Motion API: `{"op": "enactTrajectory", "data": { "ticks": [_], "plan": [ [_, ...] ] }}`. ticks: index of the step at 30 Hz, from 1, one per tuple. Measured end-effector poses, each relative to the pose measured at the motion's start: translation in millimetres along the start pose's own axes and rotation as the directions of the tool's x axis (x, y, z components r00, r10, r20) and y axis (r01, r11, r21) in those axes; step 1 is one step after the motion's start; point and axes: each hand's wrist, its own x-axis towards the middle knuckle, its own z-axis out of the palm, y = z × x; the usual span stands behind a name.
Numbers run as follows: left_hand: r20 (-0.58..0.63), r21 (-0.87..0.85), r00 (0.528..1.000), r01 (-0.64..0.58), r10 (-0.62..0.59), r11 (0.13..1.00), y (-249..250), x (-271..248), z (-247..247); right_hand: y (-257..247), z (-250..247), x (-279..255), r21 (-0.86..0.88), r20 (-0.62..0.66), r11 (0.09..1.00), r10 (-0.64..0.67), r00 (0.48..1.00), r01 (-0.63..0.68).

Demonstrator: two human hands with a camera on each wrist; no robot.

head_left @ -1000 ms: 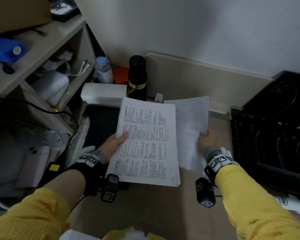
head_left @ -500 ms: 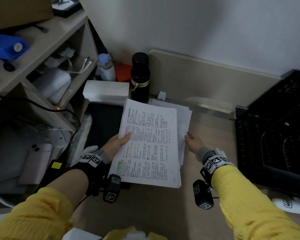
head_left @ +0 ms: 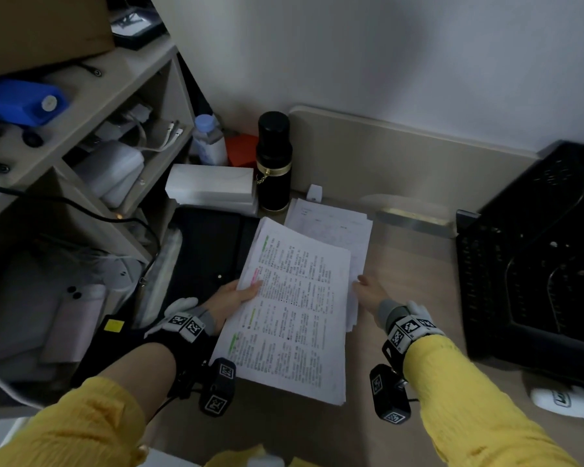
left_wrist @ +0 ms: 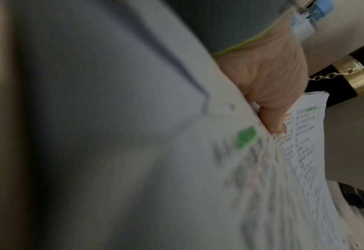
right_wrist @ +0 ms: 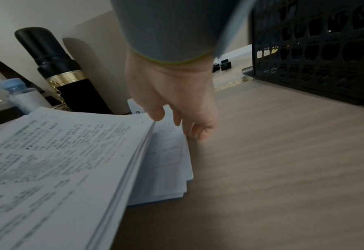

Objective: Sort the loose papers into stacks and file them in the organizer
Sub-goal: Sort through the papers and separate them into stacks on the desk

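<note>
My left hand [head_left: 236, 294] grips a thick stack of printed pages [head_left: 297, 308] with green and pink highlights by its left edge, thumb on top [left_wrist: 273, 125]. The stack is held tilted above the desk. Under its far end a smaller pile of sheets [head_left: 334, 224] lies flat on the wooden desk. My right hand [head_left: 368, 288] is at that pile's right edge with its fingers [right_wrist: 198, 132] relaxed and pointing down, touching the paper edge and holding nothing. The black mesh organizer [head_left: 536, 264] stands on the right of the desk, apart from both hands.
A black flask with a gold band [head_left: 273, 163], a water bottle [head_left: 209, 139] and a white box [head_left: 213, 187] stand behind the papers. A cluttered shelf unit [head_left: 81, 96] fills the left. A black folder [head_left: 209, 251] lies under my left hand. A white object [head_left: 567, 399] lies near the organizer.
My right hand brought the single sheet it held down onto the pile on the desk and let it go. My left hand kept its stack nearly still.
</note>
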Motion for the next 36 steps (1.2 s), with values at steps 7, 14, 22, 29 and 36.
{"op": "enactTrajectory", "data": {
  "ticks": [7,14,22,29,36],
  "plan": [
    [0.010,0.001,0.999,0.031,-0.031,1.000,-2.5,7.0,-3.2,-6.4,-1.8,12.1,-0.005,-0.019,1.000,0.024,1.000,-0.024],
    [-0.004,-0.019,0.999,0.043,-0.043,0.999,-4.8,14.2,-3.4,-14.7,-2.9,22.5,-0.034,-0.039,0.999,0.027,0.999,-0.029],
    [-0.015,-0.031,1.000,0.022,-0.022,0.999,-6.9,11.7,0.2,-12.3,-0.7,6.8,-0.021,-0.147,0.999,-0.043,0.988,0.040],
    [0.033,-0.069,0.999,-0.017,0.019,0.997,-16.8,-1.9,18.4,-1.0,10.4,-40.6,0.251,-0.029,0.962,-0.105,0.994,0.109],
    [0.023,-0.043,0.999,-0.037,0.038,0.998,-40.3,-6.7,36.9,36.0,15.4,-71.2,0.297,-0.117,0.919,-0.236,0.965,0.261]
  ]
}}
